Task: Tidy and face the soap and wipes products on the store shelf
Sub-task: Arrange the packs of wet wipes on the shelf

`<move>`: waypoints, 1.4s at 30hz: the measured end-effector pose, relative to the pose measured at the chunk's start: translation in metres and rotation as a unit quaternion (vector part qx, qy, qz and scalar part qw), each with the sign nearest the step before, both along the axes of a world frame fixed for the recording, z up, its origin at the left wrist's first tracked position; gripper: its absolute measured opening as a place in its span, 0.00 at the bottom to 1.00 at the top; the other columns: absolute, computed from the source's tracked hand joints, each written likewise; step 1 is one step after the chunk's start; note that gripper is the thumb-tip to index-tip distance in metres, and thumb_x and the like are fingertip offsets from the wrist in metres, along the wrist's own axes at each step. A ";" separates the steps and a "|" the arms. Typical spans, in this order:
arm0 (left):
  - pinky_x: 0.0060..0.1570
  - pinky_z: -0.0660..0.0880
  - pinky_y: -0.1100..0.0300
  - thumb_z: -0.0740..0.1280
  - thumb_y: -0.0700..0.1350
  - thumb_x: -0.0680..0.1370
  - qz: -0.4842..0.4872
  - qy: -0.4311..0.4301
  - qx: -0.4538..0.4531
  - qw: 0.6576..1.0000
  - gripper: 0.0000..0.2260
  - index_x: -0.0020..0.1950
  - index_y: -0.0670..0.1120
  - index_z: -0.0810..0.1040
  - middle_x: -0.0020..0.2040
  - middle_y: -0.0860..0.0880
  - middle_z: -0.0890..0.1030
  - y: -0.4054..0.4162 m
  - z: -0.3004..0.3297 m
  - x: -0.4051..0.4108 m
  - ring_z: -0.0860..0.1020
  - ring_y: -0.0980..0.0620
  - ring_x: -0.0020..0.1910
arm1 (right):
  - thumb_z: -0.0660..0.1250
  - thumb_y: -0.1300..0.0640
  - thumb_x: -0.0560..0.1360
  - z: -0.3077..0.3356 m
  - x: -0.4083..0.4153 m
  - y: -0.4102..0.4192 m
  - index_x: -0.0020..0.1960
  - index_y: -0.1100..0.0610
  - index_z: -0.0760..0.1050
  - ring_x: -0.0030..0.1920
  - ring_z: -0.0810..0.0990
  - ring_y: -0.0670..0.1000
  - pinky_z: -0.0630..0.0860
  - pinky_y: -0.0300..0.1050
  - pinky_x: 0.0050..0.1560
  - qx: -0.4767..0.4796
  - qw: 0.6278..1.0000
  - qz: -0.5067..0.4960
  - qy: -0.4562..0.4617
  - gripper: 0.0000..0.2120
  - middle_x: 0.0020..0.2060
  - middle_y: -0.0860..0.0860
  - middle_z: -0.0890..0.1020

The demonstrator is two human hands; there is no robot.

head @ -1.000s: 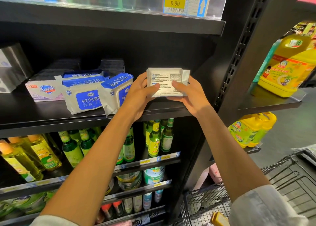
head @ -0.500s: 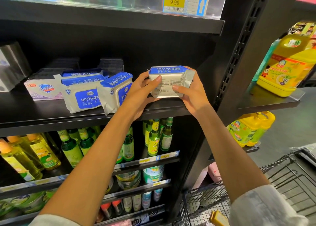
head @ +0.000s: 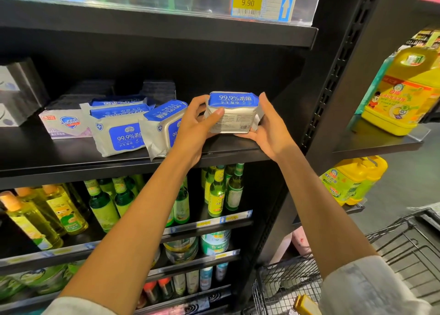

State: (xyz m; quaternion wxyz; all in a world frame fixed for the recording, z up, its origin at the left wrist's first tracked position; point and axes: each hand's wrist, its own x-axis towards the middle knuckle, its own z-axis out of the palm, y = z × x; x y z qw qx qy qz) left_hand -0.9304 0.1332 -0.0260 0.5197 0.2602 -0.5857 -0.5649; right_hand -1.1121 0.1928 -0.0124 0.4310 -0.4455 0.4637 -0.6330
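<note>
Wipes pack (head: pixel 232 113) held at shelf (head: pixel 71 152) right end, near edge, by our left hand (head: pixel 193 126) and right hand (head: pixel 266 126), fingers curled around its 2 ends. We judge it light, soft, slippery film; hold the ends.

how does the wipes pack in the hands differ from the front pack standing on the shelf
The held pack shows its white printed back with a barcode; the shelf pack shows its blue 99.9% front label. The held pack is gripped by the left hand and right hand at the shelf's right end; the shelf pack stands untouched beside the soap box. Both are white packs with blue tops, apparently the same product.
</note>
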 end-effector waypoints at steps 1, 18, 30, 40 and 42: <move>0.58 0.83 0.45 0.73 0.45 0.81 -0.003 -0.001 -0.004 1.000 0.20 0.71 0.48 0.72 0.68 0.48 0.80 0.000 0.000 0.000 0.80 0.47 0.66 | 0.59 0.38 0.84 0.001 0.000 0.000 0.75 0.52 0.72 0.68 0.81 0.58 0.77 0.65 0.68 0.003 1.000 0.000 -0.004 0.26 0.68 0.55 0.81; 0.61 0.82 0.44 0.71 0.56 0.81 -0.090 -0.002 0.069 0.994 0.24 0.76 0.51 0.72 0.71 0.45 0.76 0.000 0.005 0.000 0.80 0.45 0.67 | 0.70 0.51 0.76 -0.006 -0.008 -0.001 0.65 0.53 0.76 0.67 0.80 0.57 0.79 0.61 0.66 -0.054 0.998 -0.027 0.001 0.18 0.63 0.54 0.81; 0.64 0.80 0.45 0.71 0.51 0.82 -0.066 -0.008 0.049 0.997 0.15 0.67 0.46 0.81 0.62 0.46 0.84 0.003 0.005 0.001 0.82 0.50 0.63 | 0.68 0.44 0.78 -0.009 -0.011 -0.005 0.70 0.49 0.74 0.70 0.77 0.54 0.80 0.55 0.67 -0.055 0.994 -0.016 0.094 0.22 0.66 0.52 0.77; 0.61 0.82 0.48 0.76 0.50 0.76 -0.030 -0.005 -0.004 1.000 0.19 0.65 0.49 0.82 0.72 0.50 0.75 -0.003 -0.002 0.000 0.77 0.48 0.69 | 0.61 0.42 0.84 -0.003 -0.010 -0.011 0.70 0.59 0.76 0.64 0.84 0.55 0.80 0.57 0.65 0.002 1.000 0.014 0.017 0.24 0.63 0.56 0.84; 0.62 0.82 0.49 0.75 0.45 0.78 -0.041 -0.010 -0.002 0.999 0.16 0.66 0.48 0.82 0.74 0.52 0.72 -0.004 -0.003 0.001 0.76 0.48 0.71 | 0.66 0.47 0.83 -0.002 -0.011 -0.011 0.70 0.60 0.75 0.64 0.84 0.56 0.82 0.56 0.63 0.011 1.000 0.017 0.019 0.22 0.62 0.57 0.83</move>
